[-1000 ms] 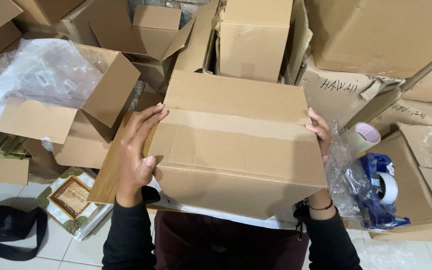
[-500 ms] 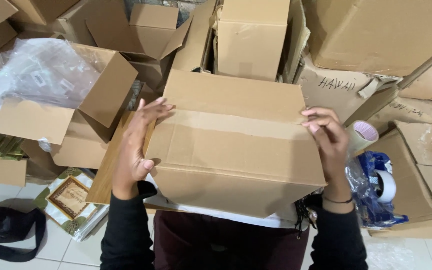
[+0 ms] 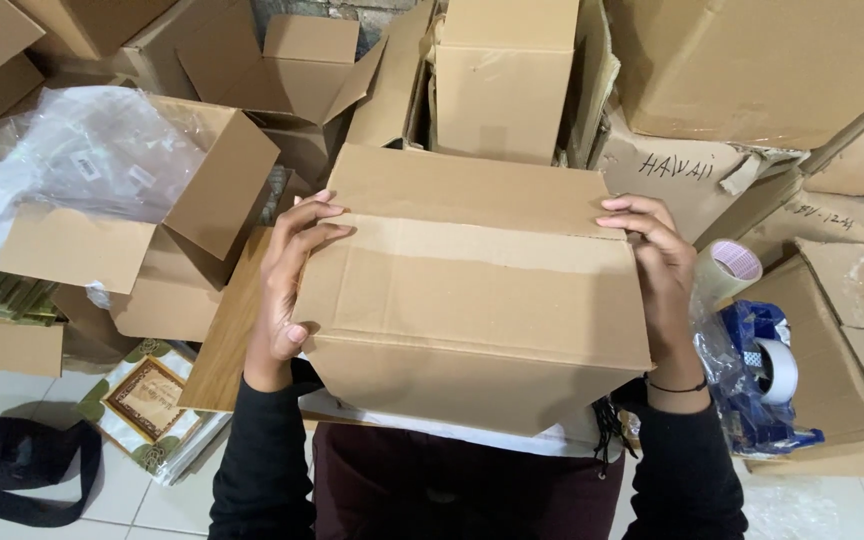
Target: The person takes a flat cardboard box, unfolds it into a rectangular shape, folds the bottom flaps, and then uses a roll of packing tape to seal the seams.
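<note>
closed brown cardboard box (image 3: 472, 300) held at lap level, dead centre of view, top flaps folded flat. long axis of the box running side to side, one hand at each short end. left hand (image 3: 287, 280) flat against the left end of the box, fingers spread and curled over the top left corner, thumb low on the side wall; open palm pressing, not a closed grip. right hand (image 3: 657, 275) on the right end of the box, fingers bent over the top right corner onto the upper flap, palm down the side; also open and pressing. both hands touching the box, equally near, box clamped between them. wooden board (image 3: 227, 330) just left of the box, under the left forearm. open carton with clear plastic bags (image 3: 102, 150) further left of the box. upright closed carton (image 3: 502, 80) behind the box. roll of clear tape (image 3: 727, 268) just right of the box, beside the right wrist; blue tape dispenser (image 3: 762, 375) in plastic wrap right of the box, lower down. large cartons stacked far right of the box. framed picture (image 3: 147, 395) and black strap (image 3: 22, 465) on the tiled floor, left of and below the box.
</note>
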